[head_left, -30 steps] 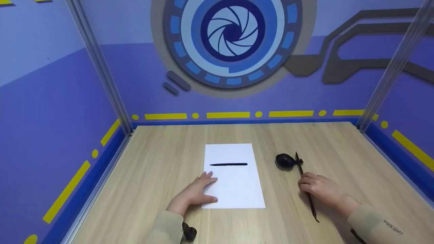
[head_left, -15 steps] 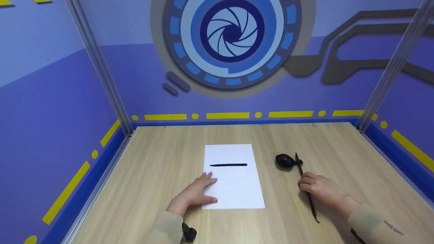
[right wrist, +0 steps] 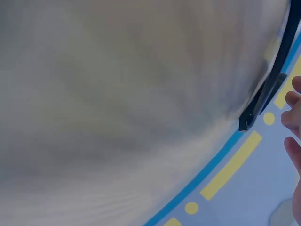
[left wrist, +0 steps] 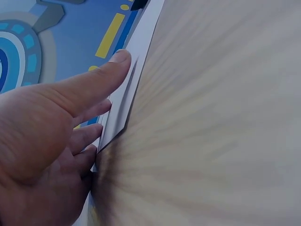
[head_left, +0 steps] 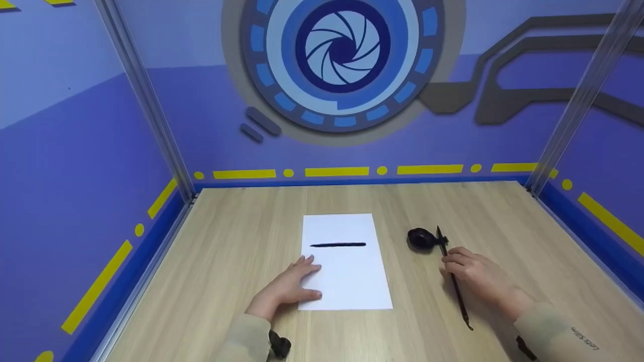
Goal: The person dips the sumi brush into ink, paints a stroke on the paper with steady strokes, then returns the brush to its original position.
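A white sheet of paper [head_left: 347,281] lies on the table with one black horizontal brush stroke [head_left: 338,245] across its upper half. My left hand [head_left: 289,286] rests on the sheet's left edge, fingers and thumb spread; the left wrist view shows the thumb over the paper [left wrist: 123,103]. To the right, a dark writing brush [head_left: 459,296] lies slanted, its tip end on the small neck of a round black ink dish [head_left: 420,240]. My right hand [head_left: 475,271] hovers beside the brush handle, fingers loosely bent. In the right wrist view the fingertips [right wrist: 290,117] appear apart from it.
The wooden table [head_left: 241,226] is bounded by blue printed panels at the back and both sides. Metal posts [head_left: 146,100] stand at the rear corners. A black strap piece [head_left: 279,345] sits at the left wrist.
My right hand has risen slightly and its fingers have come off the brush, which stays lying in place. The left hand keeps its position on the paper.
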Available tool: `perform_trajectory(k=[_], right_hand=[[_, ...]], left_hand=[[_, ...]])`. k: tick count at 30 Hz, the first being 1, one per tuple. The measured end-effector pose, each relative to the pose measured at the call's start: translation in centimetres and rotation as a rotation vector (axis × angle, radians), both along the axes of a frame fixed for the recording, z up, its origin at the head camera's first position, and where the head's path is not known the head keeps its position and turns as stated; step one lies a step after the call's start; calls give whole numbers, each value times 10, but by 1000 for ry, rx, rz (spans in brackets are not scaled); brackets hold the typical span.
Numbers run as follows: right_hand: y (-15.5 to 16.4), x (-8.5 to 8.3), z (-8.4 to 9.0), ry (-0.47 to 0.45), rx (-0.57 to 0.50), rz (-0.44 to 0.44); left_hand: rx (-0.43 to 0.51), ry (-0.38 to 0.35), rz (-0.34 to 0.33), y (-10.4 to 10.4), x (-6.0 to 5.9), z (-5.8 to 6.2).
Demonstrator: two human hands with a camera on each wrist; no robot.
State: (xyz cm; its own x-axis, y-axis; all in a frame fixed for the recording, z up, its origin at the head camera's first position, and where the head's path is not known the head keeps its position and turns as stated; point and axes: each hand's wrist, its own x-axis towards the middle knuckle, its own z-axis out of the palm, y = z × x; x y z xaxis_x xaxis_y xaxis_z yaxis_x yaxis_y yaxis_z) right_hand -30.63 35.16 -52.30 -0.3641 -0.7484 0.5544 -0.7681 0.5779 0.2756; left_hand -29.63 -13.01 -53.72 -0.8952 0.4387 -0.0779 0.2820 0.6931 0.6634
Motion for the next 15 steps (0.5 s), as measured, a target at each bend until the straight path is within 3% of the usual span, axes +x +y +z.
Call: perform_trajectory(k=[15], right_hand=[[-14, -12, 15, 24, -157, 12]], left_hand=[[14, 20, -8, 0, -2, 4]])
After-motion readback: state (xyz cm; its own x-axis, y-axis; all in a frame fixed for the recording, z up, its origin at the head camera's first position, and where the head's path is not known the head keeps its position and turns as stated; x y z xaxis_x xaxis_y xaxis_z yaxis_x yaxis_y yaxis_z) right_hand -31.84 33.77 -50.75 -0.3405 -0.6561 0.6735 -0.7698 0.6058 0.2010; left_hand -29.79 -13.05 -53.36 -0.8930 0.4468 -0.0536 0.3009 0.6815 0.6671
